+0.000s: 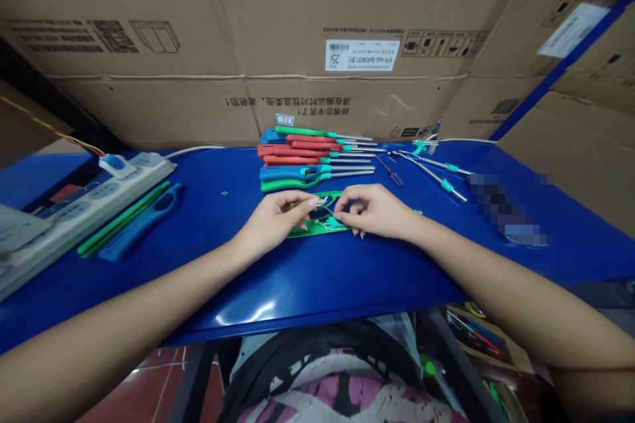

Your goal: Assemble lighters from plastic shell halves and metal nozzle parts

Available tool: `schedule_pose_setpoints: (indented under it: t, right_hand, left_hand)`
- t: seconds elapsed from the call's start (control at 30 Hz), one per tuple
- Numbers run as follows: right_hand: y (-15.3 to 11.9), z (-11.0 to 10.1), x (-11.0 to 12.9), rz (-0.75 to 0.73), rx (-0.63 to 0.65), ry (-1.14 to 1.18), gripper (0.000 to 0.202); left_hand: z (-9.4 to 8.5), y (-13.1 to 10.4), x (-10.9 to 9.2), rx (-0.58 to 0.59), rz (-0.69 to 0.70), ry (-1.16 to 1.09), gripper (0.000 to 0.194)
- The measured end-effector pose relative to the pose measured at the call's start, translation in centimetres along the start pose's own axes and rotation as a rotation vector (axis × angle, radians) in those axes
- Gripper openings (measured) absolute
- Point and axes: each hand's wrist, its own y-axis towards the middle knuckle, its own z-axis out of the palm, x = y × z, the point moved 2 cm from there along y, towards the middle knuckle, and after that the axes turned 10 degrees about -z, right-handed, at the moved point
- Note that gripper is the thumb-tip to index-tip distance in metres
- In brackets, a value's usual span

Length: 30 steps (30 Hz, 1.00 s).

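Note:
Above the middle of the table, my left hand (285, 211) pinches a small whitish part (322, 201) between thumb and forefinger. My right hand (370, 210), just beside it, has its fingers pinched on a thin, wire-like piece that points toward that part; its exact kind is too small to tell. Under both hands lies an opened green lighter casing (302, 231), with turquoise pieces and a thin pale wire (330, 225) in it. My fingers hide much of the casing.
Several assembled long-nosed lighters (292, 151) lie in a row behind my hands. To their right are a small screwdriver (391, 172) and loose metal lighter tubes (441, 178). A power strip (94, 201) and casing halves (143, 221) lie left. Cardboard (238, 53) walls the back.

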Motion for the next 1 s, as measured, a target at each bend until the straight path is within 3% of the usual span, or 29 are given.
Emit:
schedule_pose_setpoints:
  t: [0.13, 0.3, 0.53, 1.0]
  right_hand:
    - [0.2, 0.0, 0.0, 0.154, 0.003, 0.221, 0.02]
    - [0.5, 0.0, 0.1, 0.129, -0.04, 0.414, 0.031]
    - [0.7, 0.5, -1.0, 0.015, -0.016, 0.383, 0.036]
    - [0.8, 0.3, -1.4, 0.053, -0.036, 0.405, 0.032]
  left_hand:
    - [-0.1, 0.2, 0.2, -0.016, -0.025, -0.063, 0.044]
    - [-0.4, 0.3, 0.4, -0.029, -0.03, -0.105, 0.043]
    - [-0.4, 0.3, 0.5, -0.028, -0.019, -0.031, 0.047]
    - [-0.2, 0.2, 0.5, 0.027, -0.014, 0.035, 0.041]
